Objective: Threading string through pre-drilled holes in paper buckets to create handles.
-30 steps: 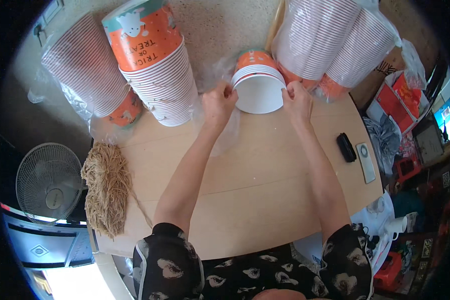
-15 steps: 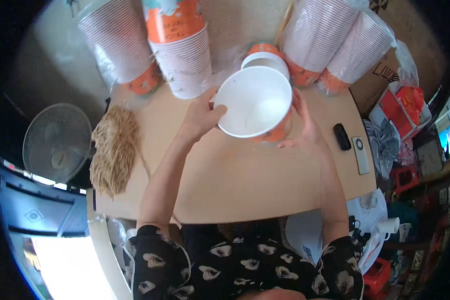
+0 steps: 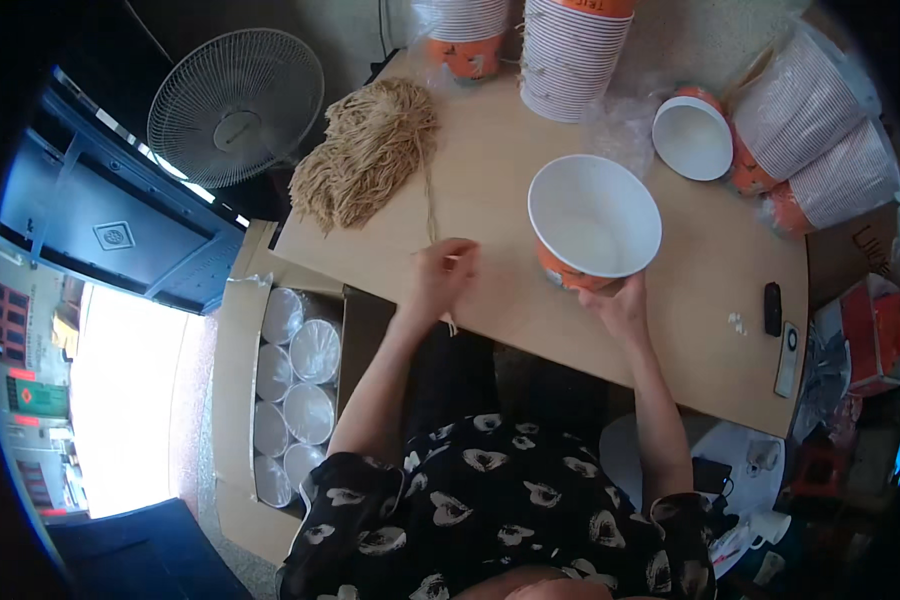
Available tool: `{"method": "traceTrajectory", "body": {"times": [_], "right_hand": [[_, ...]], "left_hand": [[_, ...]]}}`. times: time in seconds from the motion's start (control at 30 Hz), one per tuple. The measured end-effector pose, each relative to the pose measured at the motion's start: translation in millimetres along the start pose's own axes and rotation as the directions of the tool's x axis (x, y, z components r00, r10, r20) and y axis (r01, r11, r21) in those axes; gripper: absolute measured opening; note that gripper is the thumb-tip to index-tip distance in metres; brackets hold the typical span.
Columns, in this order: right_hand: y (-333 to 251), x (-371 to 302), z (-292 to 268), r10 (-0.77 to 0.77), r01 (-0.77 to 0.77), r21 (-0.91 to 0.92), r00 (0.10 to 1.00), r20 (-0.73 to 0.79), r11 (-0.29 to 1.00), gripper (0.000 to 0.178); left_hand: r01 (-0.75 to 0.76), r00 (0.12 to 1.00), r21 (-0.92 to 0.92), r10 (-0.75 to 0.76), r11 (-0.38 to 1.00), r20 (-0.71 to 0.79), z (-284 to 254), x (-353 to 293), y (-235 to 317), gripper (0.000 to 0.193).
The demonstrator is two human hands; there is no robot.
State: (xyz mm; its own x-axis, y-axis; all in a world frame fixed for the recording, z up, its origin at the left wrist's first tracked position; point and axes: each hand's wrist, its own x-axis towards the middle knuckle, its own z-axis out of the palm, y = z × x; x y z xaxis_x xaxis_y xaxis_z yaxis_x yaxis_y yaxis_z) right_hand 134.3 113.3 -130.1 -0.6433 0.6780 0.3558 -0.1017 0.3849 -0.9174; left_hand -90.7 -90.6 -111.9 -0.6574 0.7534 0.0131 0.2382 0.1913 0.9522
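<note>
A white-lined paper bucket (image 3: 595,225) with an orange printed outside tilts toward me over the table. My right hand (image 3: 620,312) grips its near lower side, thumb at the orange wall and fingers up by the rim. Left of the bucket, my left hand (image 3: 442,278) is closed with curled fingers over the table's front edge. A tan strand runs down to it from the bundle of twine (image 3: 370,150), and a strand end shows below the hand. Whether the fingers pinch that strand is hidden.
Stacked paper buckets (image 3: 575,60) stand at the back, with wrapped stacks (image 3: 800,110) and a single bucket (image 3: 692,140) at the right. A black object (image 3: 772,308) and a pale remote (image 3: 787,360) lie at the right edge. A fan (image 3: 235,110) and a carton (image 3: 235,400) of wrapped buckets are left.
My view has swung left, bringing the carton into sight. My left hand has let go of the bucket's rim and moved toward the twine. The right hand has shifted beneath the bucket's near side.
</note>
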Motion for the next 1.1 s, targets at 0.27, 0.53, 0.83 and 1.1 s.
{"method": "traceTrajectory", "body": {"times": [0.27,0.53,0.83,1.1], "right_hand": [[-23,-40,15,0.17,-0.196,-0.208,0.976,-0.135,0.958,0.086],[-47,-126,47,0.159,-0.18,-0.242,0.982,-0.103,0.953,0.01],[-70,-85,137,-0.041,0.077,-0.315,0.992,0.119,0.946,0.013],[-76,-89,142,0.079,-0.036,-0.215,0.978,0.195,0.976,0.01]], "left_hand": [[-0.014,0.971,0.273,0.078,0.962,-0.227,-73,-22,-33,0.015],[0.15,0.981,0.091,-0.137,0.984,-0.141,-53,-75,-22,0.017],[0.238,0.971,0.019,-0.238,0.971,0.026,-37,-90,-41,0.025],[0.392,0.919,-0.374,-0.342,0.841,0.195,-23,-97,-67,0.022]]}}
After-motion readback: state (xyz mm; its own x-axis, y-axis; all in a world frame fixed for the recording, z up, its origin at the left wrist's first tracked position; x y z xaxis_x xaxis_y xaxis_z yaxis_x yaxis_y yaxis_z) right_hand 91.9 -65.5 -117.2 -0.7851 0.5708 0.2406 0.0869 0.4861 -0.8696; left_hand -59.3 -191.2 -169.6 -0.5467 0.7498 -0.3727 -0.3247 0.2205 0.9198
